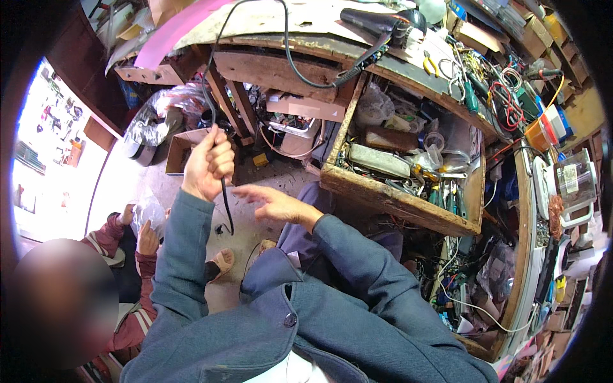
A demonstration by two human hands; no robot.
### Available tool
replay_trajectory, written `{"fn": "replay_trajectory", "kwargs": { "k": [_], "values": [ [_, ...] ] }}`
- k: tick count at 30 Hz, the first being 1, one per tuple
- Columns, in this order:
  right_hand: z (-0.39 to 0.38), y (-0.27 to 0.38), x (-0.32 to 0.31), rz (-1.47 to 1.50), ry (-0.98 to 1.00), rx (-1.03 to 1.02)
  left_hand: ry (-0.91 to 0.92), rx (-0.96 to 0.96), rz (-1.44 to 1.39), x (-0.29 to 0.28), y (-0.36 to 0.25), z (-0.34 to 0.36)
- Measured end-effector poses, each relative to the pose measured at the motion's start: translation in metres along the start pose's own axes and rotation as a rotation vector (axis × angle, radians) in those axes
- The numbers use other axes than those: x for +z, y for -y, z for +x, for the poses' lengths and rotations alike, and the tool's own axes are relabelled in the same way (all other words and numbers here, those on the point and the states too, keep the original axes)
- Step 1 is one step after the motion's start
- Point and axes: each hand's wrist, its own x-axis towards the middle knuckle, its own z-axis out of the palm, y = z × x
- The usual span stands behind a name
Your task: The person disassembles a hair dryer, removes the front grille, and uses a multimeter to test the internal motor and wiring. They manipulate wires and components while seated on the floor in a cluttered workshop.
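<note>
Left hand [209, 165] gripping a black power cord [287, 41], right hand [278, 205] open just beside it

Left hand: fingers curled into a closed fist around the cord, a short tail hanging below it over the floor [255, 222]. Right hand: open and loose, fingers spread toward the cord, holding nothing visible; can't tell if a fingertip touches. Above the left fist the cord rises past the tabletop [313, 25] edge, loops, then drops back to what looks like the handle of a black hair dryer [377, 21] lying near the far side of the tabletop. The handle points toward the near edge.

To the right of the cord, an open wooden drawer [402, 199] sticks out, packed with tools and bagged bits. Yellow-handled pliers [431, 64] lie on the tabletop. Off to the left, a co-worker holds a clear plastic bag [148, 214]; cardboard box [172, 167] on the floor near the left hand.

Risks, judged from the layout: a hard tug could turn the hair dryer or drag it off the edge, since nothing visible anchors it. The loop could catch on the rough wooden edge or drawer corner, straining the cord where it enters the handle. A slack fist could let the cord slip and drop. Falling gear could land in the drawer's clutter.
</note>
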Motion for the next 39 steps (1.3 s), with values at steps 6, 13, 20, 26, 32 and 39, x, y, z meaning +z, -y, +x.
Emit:
{"fn": "replay_trajectory", "kwargs": {
  "k": [6,13,20,26,32,39],
  "values": [
    [-0.020,0.000,0.022,0.337,0.187,0.131,0.194,0.037,-0.214,0.040,-0.006,0.027],
    [-0.033,0.002,0.025,0.125,0.014,0.078,0.232,0.144,-0.165,0.066,-0.007,0.027],
    [-0.047,0.005,-0.009,0.194,-0.449,-0.138,0.212,0.172,0.209,0.056,-0.041,0.028],
    [-0.050,0.073,-0.015,0.114,-0.489,-0.208,0.085,0.394,0.936,0.032,-0.021,0.016],
    [-0.049,0.120,-0.021,-0.057,-0.486,-0.248,0.321,-0.051,1.396,0.020,0.012,-0.036],
    [-0.050,0.128,-0.033,-0.074,-0.423,-0.232,0.248,0.134,1.656,0.008,0.055,-0.067]
  ]
}}
